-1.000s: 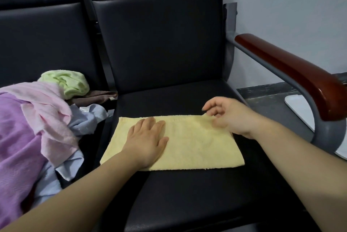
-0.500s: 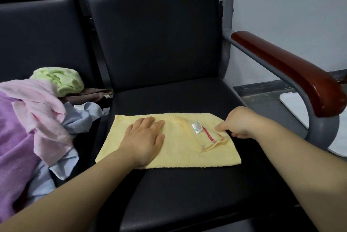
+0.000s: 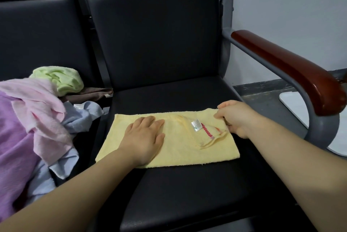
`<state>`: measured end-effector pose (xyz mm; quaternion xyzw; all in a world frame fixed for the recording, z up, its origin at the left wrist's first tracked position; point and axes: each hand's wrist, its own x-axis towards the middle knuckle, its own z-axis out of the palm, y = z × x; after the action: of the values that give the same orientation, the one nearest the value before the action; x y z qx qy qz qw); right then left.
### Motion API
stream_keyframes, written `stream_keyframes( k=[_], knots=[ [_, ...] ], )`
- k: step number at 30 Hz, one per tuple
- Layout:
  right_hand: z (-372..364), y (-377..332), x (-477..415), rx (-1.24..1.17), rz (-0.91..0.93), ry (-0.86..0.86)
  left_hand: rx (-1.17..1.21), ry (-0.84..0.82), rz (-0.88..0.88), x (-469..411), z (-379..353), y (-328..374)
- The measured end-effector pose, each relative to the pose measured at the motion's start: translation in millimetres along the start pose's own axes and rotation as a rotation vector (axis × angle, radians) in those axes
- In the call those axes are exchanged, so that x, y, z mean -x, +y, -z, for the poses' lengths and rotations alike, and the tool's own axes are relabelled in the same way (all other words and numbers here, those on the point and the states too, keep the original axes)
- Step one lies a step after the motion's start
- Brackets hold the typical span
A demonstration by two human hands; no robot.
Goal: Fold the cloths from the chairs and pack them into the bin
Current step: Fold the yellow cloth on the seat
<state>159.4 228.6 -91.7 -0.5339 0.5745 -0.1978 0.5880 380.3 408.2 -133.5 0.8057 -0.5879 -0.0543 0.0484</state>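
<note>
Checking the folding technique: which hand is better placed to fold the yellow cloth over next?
Right. The right hand pinches the raised end of the yellow cloth, while the left hand lies flat, pinning the other half.

A waiting room or office is suggested by joined black chairs [image 3: 150, 43] beyond the fingers [image 3: 149, 120], a wooden armrest [image 3: 291, 74] rightward.

Right corner of the yellow cloth [image 3: 180, 151] newly flipped over by the right hand [image 3: 238, 118], label [image 3: 196, 125] uppermost.
</note>
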Motion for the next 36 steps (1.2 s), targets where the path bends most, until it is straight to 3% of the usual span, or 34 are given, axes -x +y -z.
stream_keyframes(
  k=[4, 7, 9, 12, 14, 16, 18, 21, 26, 29, 31, 34, 36],
  knots=[
    [-1.7, 3.3, -8.5, -0.133, 0.03, 0.052, -0.005, 0.001, -0.001, 0.5, 0.1, -0.3],
    [1.8, 6.2, -5.0, 0.317, 0.222, 0.235, -0.003, -0.002, -0.002, 0.7, 0.7, 0.2],
    [3.6, -0.4, 5.9, 0.606, 0.349, 0.255, -0.005, -0.001, -0.002, 0.4, 0.6, 0.3],
    [-1.0, -11.4, 30.4, 0.689, 0.478, -0.06, -0.005, -0.006, 0.0, 0.6, 0.4, 0.7],
    [-12.4, -8.7, 45.3, 0.871, 0.501, -0.264, -0.002, -0.005, 0.0, 0.9, 0.4, 0.6],
    [-24.8, -0.9, 52.1, 1.083, 0.52, -0.295, 0.002, -0.001, 0.0, 1.1, 0.2, 0.6],
    [-32.6, 5.7, 49.5, 1.194, 0.531, -0.194, 0.013, -0.001, 0.003, 1.5, -0.5, 0.8],
    [-34.4, 3.6, 42.2, 1.172, 0.533, -0.014, 0.021, 0.003, 0.009, 2.3, -0.4, 0.3],
    [-6.5, 0.8, 10.5, 0.649, 0.367, 0.239, 0.036, 0.016, 0.006, 2.9, 0.0, -0.5],
    [5.5, 3.2, 2.7, 0.675, 0.367, 0.366, 0.043, 0.015, 0.023, 2.2, 0.6, -0.1],
    [2.6, 4.0, 4.2, 0.703, 0.472, 0.319, 0.039, 0.026, 0.031, 2.7, 2.1, 0.5],
    [-10.6, 7.3, 11.9, 0.807, 0.59, 0.08, 0.018, 0.137, -0.026, 6.5, 4.3, 9.1],
    [-17.1, 9.0, 13.8, 0.927, 0.65, 0.038, 0.03, 0.189, -0.081, 10.8, 5.7, 21.1]
  ],
)
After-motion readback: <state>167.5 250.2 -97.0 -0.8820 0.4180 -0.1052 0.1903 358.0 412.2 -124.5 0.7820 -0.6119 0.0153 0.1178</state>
